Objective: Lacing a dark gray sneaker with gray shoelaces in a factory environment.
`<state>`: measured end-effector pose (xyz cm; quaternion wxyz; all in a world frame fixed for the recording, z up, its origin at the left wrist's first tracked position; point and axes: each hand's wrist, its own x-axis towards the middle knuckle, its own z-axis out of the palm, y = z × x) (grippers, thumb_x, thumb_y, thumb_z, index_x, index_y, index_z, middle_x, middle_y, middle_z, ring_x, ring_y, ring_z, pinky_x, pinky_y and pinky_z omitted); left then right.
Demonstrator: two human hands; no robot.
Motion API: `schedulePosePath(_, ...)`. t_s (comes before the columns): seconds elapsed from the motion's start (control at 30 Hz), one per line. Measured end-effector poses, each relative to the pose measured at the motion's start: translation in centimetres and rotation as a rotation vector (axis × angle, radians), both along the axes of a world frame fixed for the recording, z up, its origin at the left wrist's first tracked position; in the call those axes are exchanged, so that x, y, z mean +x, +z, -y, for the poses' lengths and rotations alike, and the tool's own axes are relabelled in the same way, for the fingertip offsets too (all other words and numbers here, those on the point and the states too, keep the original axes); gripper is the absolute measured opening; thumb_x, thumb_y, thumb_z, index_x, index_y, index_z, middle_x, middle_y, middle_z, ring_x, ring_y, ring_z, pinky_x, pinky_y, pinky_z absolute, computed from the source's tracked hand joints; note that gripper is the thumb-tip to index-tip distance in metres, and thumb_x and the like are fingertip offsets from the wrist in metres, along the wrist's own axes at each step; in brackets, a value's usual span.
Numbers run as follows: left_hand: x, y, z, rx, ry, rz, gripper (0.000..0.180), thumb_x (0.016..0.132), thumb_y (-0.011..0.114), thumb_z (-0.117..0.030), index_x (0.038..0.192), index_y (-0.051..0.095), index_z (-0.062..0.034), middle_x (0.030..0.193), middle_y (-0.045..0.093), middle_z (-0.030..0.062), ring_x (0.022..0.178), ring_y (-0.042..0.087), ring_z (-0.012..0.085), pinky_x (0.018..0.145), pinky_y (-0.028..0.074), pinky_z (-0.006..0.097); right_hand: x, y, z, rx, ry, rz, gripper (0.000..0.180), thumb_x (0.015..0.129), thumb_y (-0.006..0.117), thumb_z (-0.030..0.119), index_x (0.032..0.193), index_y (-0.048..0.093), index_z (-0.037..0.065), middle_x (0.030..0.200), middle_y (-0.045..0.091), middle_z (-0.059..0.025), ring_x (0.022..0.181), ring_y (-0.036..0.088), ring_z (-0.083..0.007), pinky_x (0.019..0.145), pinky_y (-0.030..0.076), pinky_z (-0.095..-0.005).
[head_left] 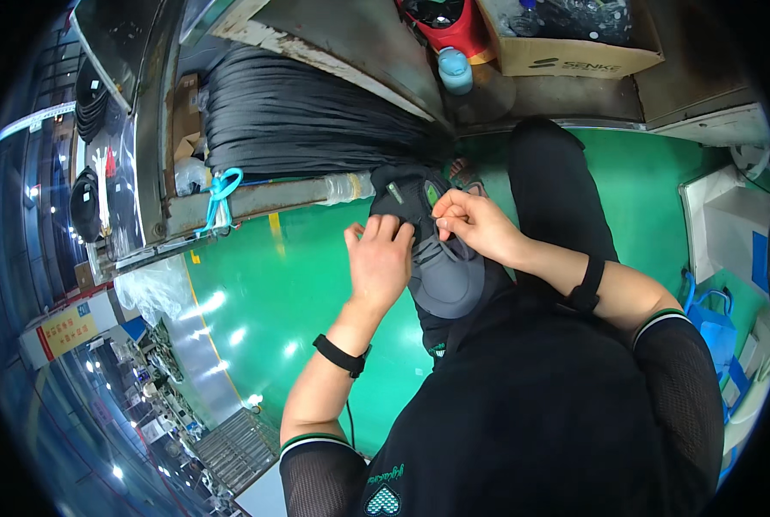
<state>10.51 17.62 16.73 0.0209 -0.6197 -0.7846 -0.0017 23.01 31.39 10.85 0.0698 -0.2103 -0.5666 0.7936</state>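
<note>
A grey and black lace-up shoe (450,286) rests on my left leg, its rounded grey toe toward me. My left hand (380,263) is at the shoe's left side, fingers curled against its edge; the thumb is hidden. My right hand (478,224) is closed in a pinch above the lacing, thumb and forefinger together on a thin shoelace (442,245). A green patch (431,191) shows on the shoe's black upper, between the hands and the bench.
Long black cords (307,116) lie bundled on the bench ahead-left, and a blue tie (221,200) is knotted around its metal rail (264,202). Farther ahead stand a light-blue bottle (455,72), a red container (454,30) and a cardboard box (570,59). A blue basket (714,327) is at right.
</note>
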Motion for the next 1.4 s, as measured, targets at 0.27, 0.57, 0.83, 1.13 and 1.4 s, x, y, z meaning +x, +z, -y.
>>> schedulePosePath(0.27, -0.8, -1.9, -1.9, -0.031, 0.035, 0.132, 0.017, 0.074, 0.072, -0.021, 0.083, 0.063, -0.0099, 0.085, 0.055, 0.0088, 0.086, 0.054, 0.0236, 0.077, 0.036, 0.038, -1.3, 1.7, -1.6, 0.704, -0.047, -0.124, 0.006, 0.078, 0.065, 0.008, 0.082, 0.061, 0.009, 0.076, 0.064, -0.0024, 0.077, 0.057, -0.0258, 0.07, 0.043, -0.0376)
schedulePosePath(0.57, -2.4, -3.3, -1.4, 0.566, 0.602, 0.764, 0.009, 0.077, 0.068, -0.002, 0.078, 0.06, -0.0018, 0.078, 0.052, 0.0084, 0.065, 0.051, 0.0201, 0.063, 0.043, 0.034, -4.7, 1.1, -1.2, 1.564, 0.176, -0.339, 0.007, 0.072, 0.062, 0.013, 0.075, 0.064, 0.007, 0.09, 0.054, -0.005, 0.104, 0.051, -0.0263, 0.092, 0.037, -0.0437)
schedulePosePath(0.83, -1.3, -1.4, 1.9, 0.547, 0.44, 0.574, 0.007, 0.076, 0.069, -0.004, 0.081, 0.065, -0.0044, 0.087, 0.055, 0.0084, 0.082, 0.054, 0.0259, 0.072, 0.045, 0.035, -5.2, 0.1, -1.3, 1.378, 0.333, -0.264, 0.006, 0.069, 0.064, 0.006, 0.075, 0.061, 0.008, 0.089, 0.054, -0.0066, 0.103, 0.052, -0.0284, 0.097, 0.036, -0.0463)
schedulePosePath(1.13, 0.6, -1.3, 4.8, 0.306, 0.386, 0.127, 0.009, 0.073, 0.072, -0.015, 0.082, 0.072, -0.0136, 0.114, 0.056, 0.0057, 0.119, 0.046, 0.0291, 0.098, 0.031, 0.047, -6.2, 0.3, -1.4, 1.207, 0.462, -0.4, 0.006, 0.075, 0.066, 0.01, 0.077, 0.06, 0.01, 0.084, 0.053, -0.0035, 0.097, 0.053, -0.0265, 0.103, 0.033, -0.0474)
schedulePosePath(1.4, 1.3, -3.3, 4.7, 0.439, 0.528, 0.192, 0.014, 0.069, 0.075, -0.015, 0.082, 0.071, -0.0103, 0.119, 0.056, 0.0074, 0.122, 0.045, 0.0315, 0.1, 0.03, 0.049, -5.4, -0.4, 0.0, 1.099, 0.275, -0.126, 0.035, 0.069, 0.073, 0.003, 0.101, 0.063, 0.012, 0.073, 0.063, -0.0002, 0.099, 0.057, -0.0239, 0.11, 0.026, -0.0497)
